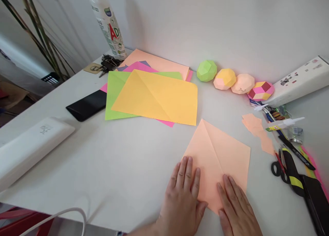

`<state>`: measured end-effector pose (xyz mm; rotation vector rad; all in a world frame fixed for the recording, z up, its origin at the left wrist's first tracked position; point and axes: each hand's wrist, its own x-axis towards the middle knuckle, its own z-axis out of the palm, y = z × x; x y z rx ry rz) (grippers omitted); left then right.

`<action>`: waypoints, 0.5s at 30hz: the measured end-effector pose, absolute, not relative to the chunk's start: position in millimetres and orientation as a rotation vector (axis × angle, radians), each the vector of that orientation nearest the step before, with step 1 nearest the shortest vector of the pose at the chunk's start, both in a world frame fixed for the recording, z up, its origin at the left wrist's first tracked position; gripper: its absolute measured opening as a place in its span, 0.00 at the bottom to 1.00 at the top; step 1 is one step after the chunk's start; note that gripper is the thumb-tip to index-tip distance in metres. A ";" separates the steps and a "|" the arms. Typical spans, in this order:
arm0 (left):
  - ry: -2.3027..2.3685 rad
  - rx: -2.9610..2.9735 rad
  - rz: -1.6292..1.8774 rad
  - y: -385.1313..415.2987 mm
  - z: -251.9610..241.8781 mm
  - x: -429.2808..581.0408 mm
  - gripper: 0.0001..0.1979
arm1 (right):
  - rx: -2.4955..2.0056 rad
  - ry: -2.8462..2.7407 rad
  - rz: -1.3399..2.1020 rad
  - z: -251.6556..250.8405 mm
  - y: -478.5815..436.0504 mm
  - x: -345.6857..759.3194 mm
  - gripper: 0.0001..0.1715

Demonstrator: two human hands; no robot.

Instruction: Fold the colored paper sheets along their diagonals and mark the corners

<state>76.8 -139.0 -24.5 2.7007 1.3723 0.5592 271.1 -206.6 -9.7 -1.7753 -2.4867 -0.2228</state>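
Observation:
A peach sheet of paper point(218, 143) with a diagonal crease lies on the white table, turned at an angle. My left hand point(183, 191) rests flat on its left edge, fingers stretched out and slightly apart. On its lower right part lies my right hand point(236, 201), also flat, with the fingertips by the crease. Neither hand grips anything. Beyond them, a yellow sheet point(159, 95) with a similar diagonal crease overlaps a green sheet point(115, 95), with pink and peach sheets underneath.
Several folded paper balls, among them a green one point(206, 71), line the wall. Peach scraps point(254, 124), scissors point(281, 169) and a cutter point(293, 172) lie at right. A black phone point(88, 104), white lamp point(33, 148), keys point(109, 63) and bottle point(109, 27) are at left.

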 end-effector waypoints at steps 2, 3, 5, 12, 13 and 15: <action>1.406 2.672 0.558 -139.3 -23.7 78.2 0.34 | -1.799 -2.471 -0.184 -9.5 -207.4 270.7 0.36; 1.416 2.663 0.562 -139.4 -23.3 79.0 0.34 | -1.808 -2.463 -0.166 -9.7 -207.7 270.7 0.35; 1.427 2.654 0.572 -139.5 -23.0 80.5 0.35 | -1.818 -2.448 -0.138 -10.7 -208.3 271.1 0.35; 1.465 2.689 0.587 -142.5 -29.3 82.1 0.37 | -1.829 -2.443 -0.074 -17.4 -210.6 277.4 0.34; 1.466 2.700 0.585 -142.9 -30.5 82.0 0.37 | -1.827 -2.452 -0.071 -18.2 -211.0 278.5 0.34; 1.478 2.710 0.585 -143.2 -32.3 82.0 0.37 | -1.829 -2.465 -0.071 -19.8 -211.9 280.5 0.34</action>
